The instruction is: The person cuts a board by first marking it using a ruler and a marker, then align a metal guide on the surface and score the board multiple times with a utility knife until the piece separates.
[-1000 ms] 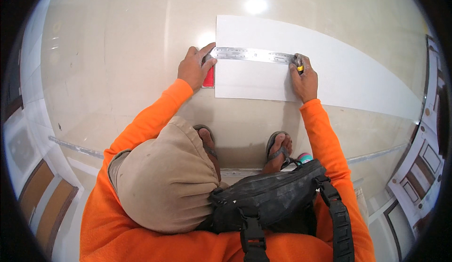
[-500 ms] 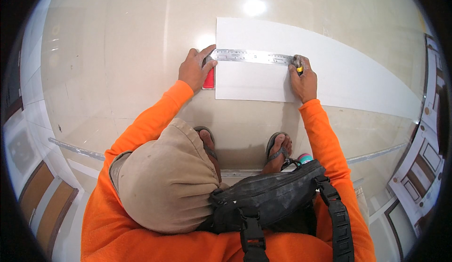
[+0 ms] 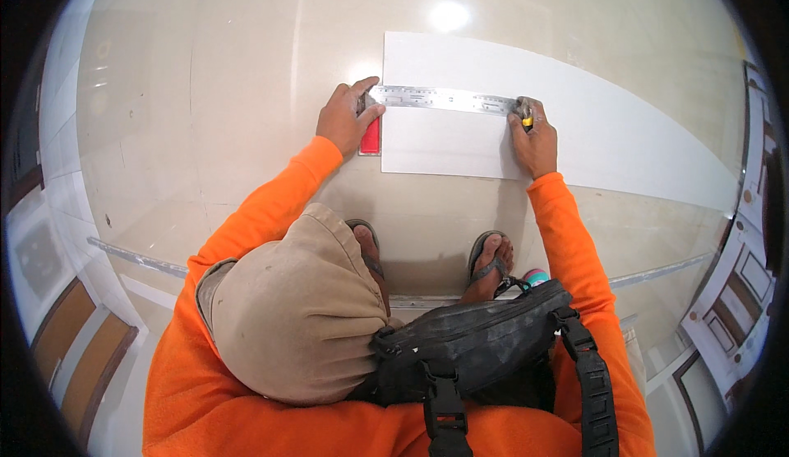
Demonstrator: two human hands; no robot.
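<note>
A long white sheet [image 3: 460, 145] lies flat on the floor, its straight short edge at the left. Across it runs the steel blade of a try square [image 3: 448, 99], whose red stock [image 3: 371, 138] sits along that left edge. My left hand [image 3: 347, 116] is closed round the corner where stock and blade meet, thumb and forefinger on either side of the blade. At the blade's right end, my right hand [image 3: 536, 140] is closed on a small yellow-and-dark tool [image 3: 527, 120]. Its fingers hide most of that tool, so its exact kind does not show.
Glossy beige floor tiles [image 3: 246, 71] surround the sheet. My sandalled feet [image 3: 491, 260] stand just below its near edge. A black waist bag [image 3: 468, 334] hangs at my front, and a grey metal strip [image 3: 136, 257] lies at the left. White panelled woodwork [image 3: 727, 293] stands at the far right.
The whole picture has shifted slightly to the right. My hands, the try square and the sheet keep the same places relative to one another.
</note>
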